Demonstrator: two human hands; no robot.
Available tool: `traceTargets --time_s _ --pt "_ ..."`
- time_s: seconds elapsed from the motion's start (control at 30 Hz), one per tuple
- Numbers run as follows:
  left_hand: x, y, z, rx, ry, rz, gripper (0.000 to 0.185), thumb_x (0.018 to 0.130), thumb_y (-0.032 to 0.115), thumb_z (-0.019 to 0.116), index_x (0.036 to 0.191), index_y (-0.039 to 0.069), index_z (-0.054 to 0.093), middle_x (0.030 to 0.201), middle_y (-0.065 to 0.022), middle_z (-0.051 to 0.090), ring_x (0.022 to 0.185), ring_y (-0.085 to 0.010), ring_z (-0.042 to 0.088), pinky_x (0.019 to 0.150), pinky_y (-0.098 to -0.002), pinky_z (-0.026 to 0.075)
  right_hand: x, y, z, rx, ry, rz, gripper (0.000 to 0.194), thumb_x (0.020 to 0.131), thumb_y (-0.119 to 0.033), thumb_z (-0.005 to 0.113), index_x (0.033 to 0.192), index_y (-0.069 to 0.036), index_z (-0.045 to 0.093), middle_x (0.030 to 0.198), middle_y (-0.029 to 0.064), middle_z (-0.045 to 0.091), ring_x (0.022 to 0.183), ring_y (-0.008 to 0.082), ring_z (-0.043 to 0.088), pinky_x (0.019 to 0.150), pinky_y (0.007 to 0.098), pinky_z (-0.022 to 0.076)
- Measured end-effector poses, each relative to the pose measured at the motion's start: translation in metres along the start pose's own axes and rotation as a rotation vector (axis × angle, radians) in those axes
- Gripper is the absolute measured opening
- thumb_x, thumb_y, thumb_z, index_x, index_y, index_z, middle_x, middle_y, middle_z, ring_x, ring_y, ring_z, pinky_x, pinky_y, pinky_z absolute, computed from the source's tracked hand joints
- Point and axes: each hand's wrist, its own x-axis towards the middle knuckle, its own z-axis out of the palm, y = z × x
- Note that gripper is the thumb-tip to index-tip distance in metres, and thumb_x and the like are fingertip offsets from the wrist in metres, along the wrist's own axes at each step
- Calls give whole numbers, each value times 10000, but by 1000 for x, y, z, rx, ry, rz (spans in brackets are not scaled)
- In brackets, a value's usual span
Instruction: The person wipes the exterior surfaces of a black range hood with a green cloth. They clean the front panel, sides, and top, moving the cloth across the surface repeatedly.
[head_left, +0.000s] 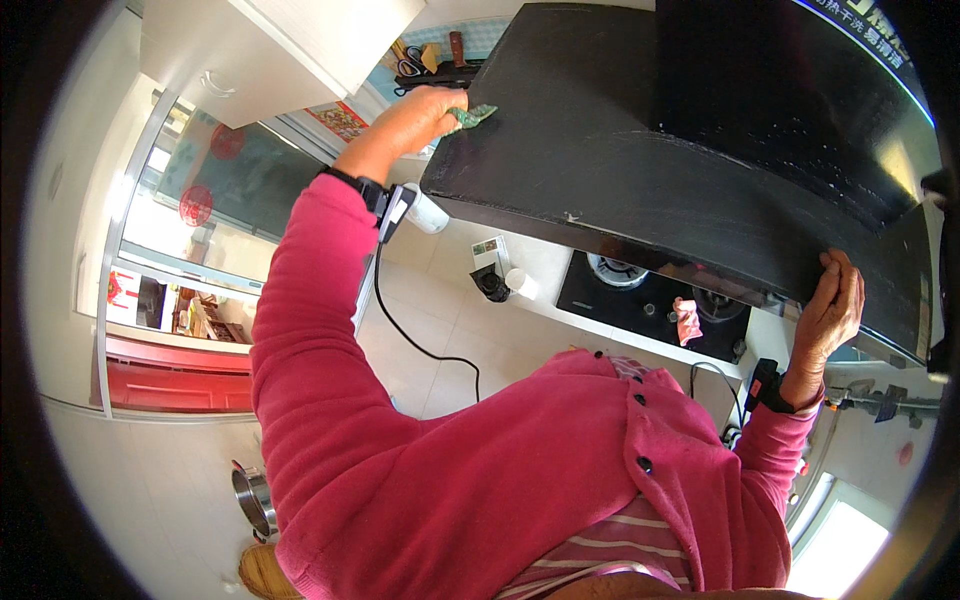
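Note:
A black range hood fills the upper right, its broad panel marked with pale streaks and specks. My left hand pinches a green scouring cloth against the panel's left edge. On the right, my right hand rests its fingers on the hood near the front lip and holds nothing. Below the hood is a black gas cooktop, partly hidden by it. A pink cloth lies on the cooktop beside a burner.
A white cup, a black plastic bag and a white cylindrical container stand left of the cooktop. Above my left arm hangs a white cabinet. A knife rack holds scissors behind my left hand. A steel pot is at lower left.

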Motion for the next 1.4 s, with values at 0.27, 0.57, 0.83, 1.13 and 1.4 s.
traceTargets --time_s 0.27,0.57,0.83,1.13,1.4 --pt "50 -36 6 35 15 -163 176 894 72 637 1068 89 622 781 -200 606 741 -363 615 673 -438 468 1 1 0 -45 -34 -26 205 961 -110 511 989 -71 711 961 63 720 911 218 678 854 338 526" --pt "39 -31 4 54 -3 5 151 881 62 587 1031 54 574 810 -186 586 770 -347 590 699 -417 460 1 -2 0 -48 -33 -13 210 969 -117 509 1003 -77 712 982 65 724 913 219 683 849 338 527" --pt "-55 15 -9 -64 -171 -50 154 862 80 576 1002 18 561 850 -173 593 782 -324 586 718 -391 461 1 0 -1 -15 -25 -15 191 967 -112 528 989 -75 714 960 62 723 884 206 682 822 328 531" --pt "-67 7 1 -77 141 -211 186 889 90 598 1070 45 594 873 -209 632 769 -361 603 712 -409 483 1 1 2 -1 -5 -10 183 965 -112 541 1015 -77 714 970 55 729 890 203 688 811 327 535" --pt "-56 18 -8 -8 123 -63 196 881 66 580 1071 20 589 882 -179 632 806 -316 622 752 -375 489 -1 9 1 -21 -44 -32 199 971 -122 529 1033 -77 713 968 61 727 894 201 686 821 329 530"
